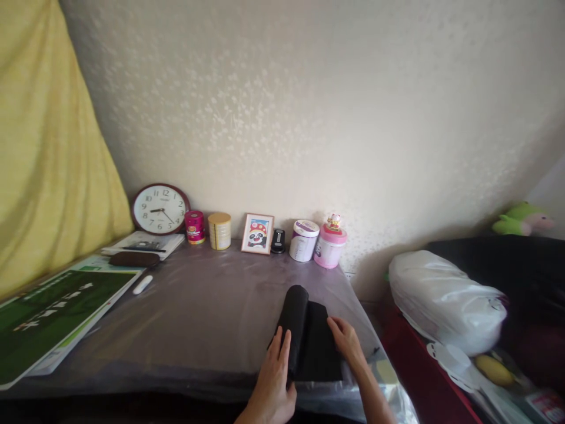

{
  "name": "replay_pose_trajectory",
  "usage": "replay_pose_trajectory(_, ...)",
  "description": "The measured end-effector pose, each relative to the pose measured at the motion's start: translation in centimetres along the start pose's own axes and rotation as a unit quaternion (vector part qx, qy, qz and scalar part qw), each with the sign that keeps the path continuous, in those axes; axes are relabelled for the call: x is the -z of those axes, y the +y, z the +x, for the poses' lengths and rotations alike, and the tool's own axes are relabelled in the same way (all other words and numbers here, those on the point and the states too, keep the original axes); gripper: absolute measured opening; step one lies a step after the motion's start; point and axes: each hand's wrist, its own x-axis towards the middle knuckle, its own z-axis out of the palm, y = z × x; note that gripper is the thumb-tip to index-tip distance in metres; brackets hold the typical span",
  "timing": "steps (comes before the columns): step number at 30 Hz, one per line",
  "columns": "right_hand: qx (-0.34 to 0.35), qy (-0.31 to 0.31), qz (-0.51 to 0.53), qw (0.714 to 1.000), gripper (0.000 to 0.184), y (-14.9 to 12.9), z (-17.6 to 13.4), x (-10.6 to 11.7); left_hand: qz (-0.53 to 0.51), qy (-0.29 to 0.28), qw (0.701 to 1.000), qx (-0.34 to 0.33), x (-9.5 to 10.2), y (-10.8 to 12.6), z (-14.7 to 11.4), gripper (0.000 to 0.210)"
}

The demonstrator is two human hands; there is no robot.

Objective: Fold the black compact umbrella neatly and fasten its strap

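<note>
A rolled black mat lies near the front right of the table, its loose flap spread flat to the right of the roll. My left hand grips the roll's near end, fingers along its left side and thumb by the end. At the flap's right edge, my right hand pinches the black sheet between thumb and fingers. Part of the roll is hidden behind my left hand.
Along the wall stand a clock, a magenta can, a yellow-lidded can, a framed panda picture, a purple-and-white can and a pink tub. A green board lies left; a white bag sits right.
</note>
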Motion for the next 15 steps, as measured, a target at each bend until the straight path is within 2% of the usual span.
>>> replay_pose_trajectory(5, 0.024, 0.015, -0.013, 1.000, 0.045, -0.8, -0.4, -0.9, -0.002, -0.005, 1.000, 0.018, -0.3, -0.1, 0.1, 0.090)
replay_pose_trajectory(11, 0.059, -0.042, 0.035, 0.997, 0.035, -3.2, -0.9, -1.5, 0.006, -0.019, 0.999, 0.040, -0.3, 0.4, -0.1, 0.091)
replay_pose_trajectory(15, 0.083, -0.035, 0.068, 0.994, 0.034, -5.4, -0.9, -2.7, 0.023, -0.027, 0.998, 0.057, 0.0, 0.9, 0.0, 0.090)
